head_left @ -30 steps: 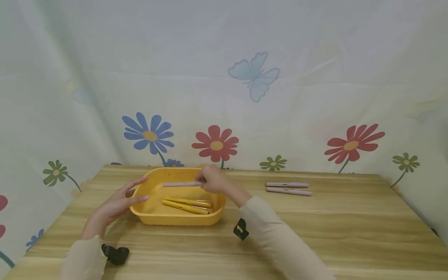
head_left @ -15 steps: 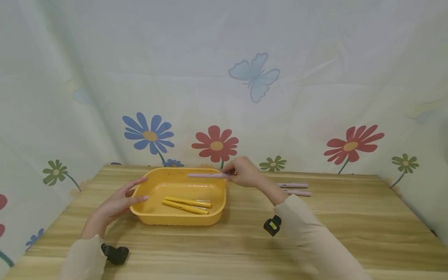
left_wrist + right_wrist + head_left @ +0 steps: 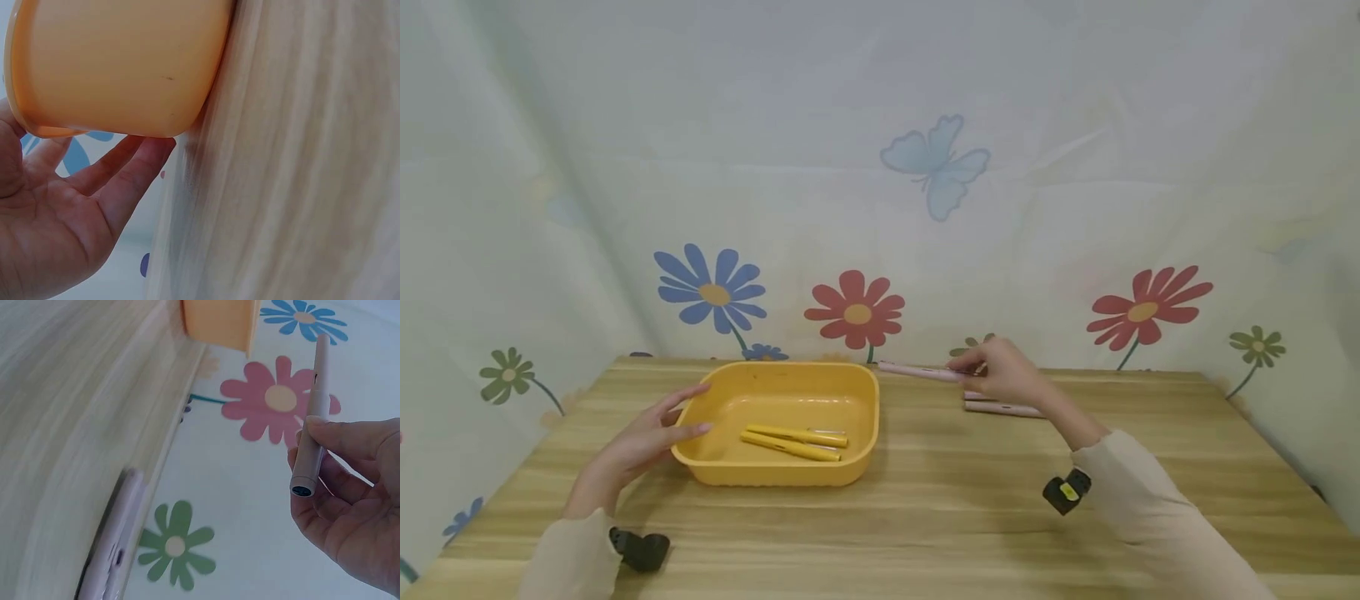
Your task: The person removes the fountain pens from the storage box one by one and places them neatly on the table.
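Observation:
My left hand [image 3: 643, 437] holds the left end of a yellow plastic basin [image 3: 775, 476], thumb over the rim. In the left wrist view its fingers [image 3: 122, 187] press the basin's outer wall [image 3: 125, 69]. Two yellow pens [image 3: 797, 434] lie inside on the bottom. To the right of the basin, my right hand [image 3: 1007, 371] pinches a pale pink pen [image 3: 917, 372] above the table, between thumb and fingers in the right wrist view. Beneath that hand, two similar pink pens [image 3: 1000, 408] lie side by side, partly hidden by the hand and wrist.
The wood-grain table [image 3: 925, 517] ends at the back against a white cloth backdrop [image 3: 775, 183] printed with flowers and a butterfly. A small black device [image 3: 642, 550] sits at the left wrist, another black device [image 3: 1066, 492] at the right.
My right hand has carried the pink pen out from over the basin, rightward to above the other pink pens. The left hand stays on the basin, and the yellow pens have not moved.

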Tool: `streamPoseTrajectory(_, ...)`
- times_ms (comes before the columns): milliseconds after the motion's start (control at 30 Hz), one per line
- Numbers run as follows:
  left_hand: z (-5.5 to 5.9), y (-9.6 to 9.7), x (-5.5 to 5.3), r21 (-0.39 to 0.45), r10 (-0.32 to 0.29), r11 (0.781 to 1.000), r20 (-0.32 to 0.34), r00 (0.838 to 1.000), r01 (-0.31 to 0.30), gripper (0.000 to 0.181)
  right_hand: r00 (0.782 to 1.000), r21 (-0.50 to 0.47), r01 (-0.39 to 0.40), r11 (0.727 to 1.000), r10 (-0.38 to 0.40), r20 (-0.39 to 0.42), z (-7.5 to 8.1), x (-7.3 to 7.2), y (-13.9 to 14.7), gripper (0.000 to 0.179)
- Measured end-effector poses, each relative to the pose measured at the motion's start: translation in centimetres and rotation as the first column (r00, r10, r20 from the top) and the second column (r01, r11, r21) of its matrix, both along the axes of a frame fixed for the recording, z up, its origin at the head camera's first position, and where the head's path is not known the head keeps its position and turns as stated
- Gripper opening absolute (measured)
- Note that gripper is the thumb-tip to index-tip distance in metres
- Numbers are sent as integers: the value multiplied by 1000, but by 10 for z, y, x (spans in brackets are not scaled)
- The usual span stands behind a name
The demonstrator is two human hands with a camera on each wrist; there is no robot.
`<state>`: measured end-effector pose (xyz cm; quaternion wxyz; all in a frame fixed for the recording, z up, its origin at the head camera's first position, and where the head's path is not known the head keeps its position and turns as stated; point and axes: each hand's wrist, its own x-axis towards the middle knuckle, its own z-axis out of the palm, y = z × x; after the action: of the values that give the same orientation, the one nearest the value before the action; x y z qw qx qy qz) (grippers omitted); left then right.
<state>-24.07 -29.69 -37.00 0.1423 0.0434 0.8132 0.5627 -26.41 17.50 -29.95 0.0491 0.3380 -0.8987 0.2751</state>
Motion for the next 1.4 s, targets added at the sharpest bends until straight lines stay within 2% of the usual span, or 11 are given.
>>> streamPoseTrajectory(233, -3, -1, -2, 9, 1, 1000, 3, 1000, -1, 77, 999, -38, 28, 999, -27, 32, -9, 4, 30, 19)
streamPoseTrajectory(533, -2, -3, 0, 5, 14, 1000, 3, 1000, -14, 77, 995, -77, 73, 994, -67, 77, -15, 11, 54, 20)
streamPoseTrajectory(700, -2, -2, 1, -9, 19, 1000, 0, 1000, -19, 78, 988, -99, 86, 991, -72, 138, -21, 14, 67, 21)
streamPoseTrajectory(867, -3, -3, 0, 8, 10, 1000, -4, 1000, -10, 77, 980, -88, 104, 991, -87, 178, -29, 15, 79, 21)
streamPoseTrajectory(1167, -2, -2, 2, 18, 10, 1000, -4, 1000, -10, 76, 980, -75, 106, 991, -92, 174, -44, 15, 94, 22)
streamPoseTrajectory(1400, 1, -1, 3, 4, 21, 1000, -4, 1000, -21, 77, 968, -44, 164, 986, -152, 199, -55, 12, 102, 18)
